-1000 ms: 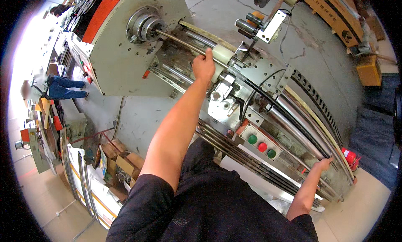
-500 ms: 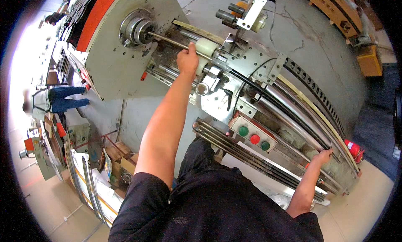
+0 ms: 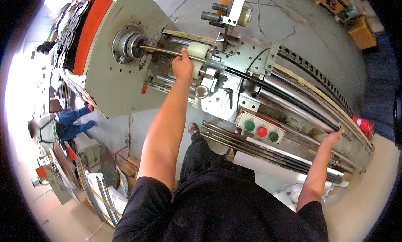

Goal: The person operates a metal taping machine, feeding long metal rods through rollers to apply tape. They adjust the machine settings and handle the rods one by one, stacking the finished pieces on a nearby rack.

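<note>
At left, a round silver metal chuck meets a long, thin, straight rod of brownish, faintly shiny metal, sloping slightly down rightward. The left hand's fingers wrap it beside a cream cylindrical roller. Further right runs a slender, dark black rod; the right hand's fingers bend near its far end, their grip unclear.
</note>
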Tool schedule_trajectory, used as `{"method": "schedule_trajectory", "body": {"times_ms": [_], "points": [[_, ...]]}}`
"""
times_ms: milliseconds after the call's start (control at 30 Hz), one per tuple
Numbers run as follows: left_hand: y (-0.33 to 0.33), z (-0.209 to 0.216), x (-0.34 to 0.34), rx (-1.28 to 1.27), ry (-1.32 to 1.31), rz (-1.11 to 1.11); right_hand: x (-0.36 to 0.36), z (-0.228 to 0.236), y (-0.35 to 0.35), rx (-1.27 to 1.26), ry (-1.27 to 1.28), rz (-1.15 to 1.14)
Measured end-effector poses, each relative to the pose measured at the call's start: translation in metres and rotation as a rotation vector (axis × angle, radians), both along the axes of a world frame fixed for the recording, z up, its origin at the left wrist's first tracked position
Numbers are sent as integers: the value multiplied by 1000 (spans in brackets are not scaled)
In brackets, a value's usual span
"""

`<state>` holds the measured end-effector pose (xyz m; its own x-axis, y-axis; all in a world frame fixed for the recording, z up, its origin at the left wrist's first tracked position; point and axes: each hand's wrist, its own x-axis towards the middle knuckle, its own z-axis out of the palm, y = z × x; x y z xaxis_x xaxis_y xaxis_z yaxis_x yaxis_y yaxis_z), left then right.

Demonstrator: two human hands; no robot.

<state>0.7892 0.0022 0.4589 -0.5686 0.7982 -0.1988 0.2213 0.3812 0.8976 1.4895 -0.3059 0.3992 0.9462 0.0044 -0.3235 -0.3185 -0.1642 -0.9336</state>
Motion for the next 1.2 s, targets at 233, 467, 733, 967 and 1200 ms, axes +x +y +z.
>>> {"method": "schedule_trajectory", "body": {"times_ms": [233,467,733,967,1200], "points": [[0,12,3,11,-68,-43,-260,105,-15,141,-404,277],[-11,10,-45,8,-641,-419,-629,78,-111,285,352,1297],[-201,-115,-177,114,282,-1306,-706,-157,-111,102,385,452],[-223,-170,-109,636,692,-1557,-675,-193,-20,-168,-402,604],[-177,-213,-60,530,760,-1651,-646,-206,2,-450,-540,768]]}}
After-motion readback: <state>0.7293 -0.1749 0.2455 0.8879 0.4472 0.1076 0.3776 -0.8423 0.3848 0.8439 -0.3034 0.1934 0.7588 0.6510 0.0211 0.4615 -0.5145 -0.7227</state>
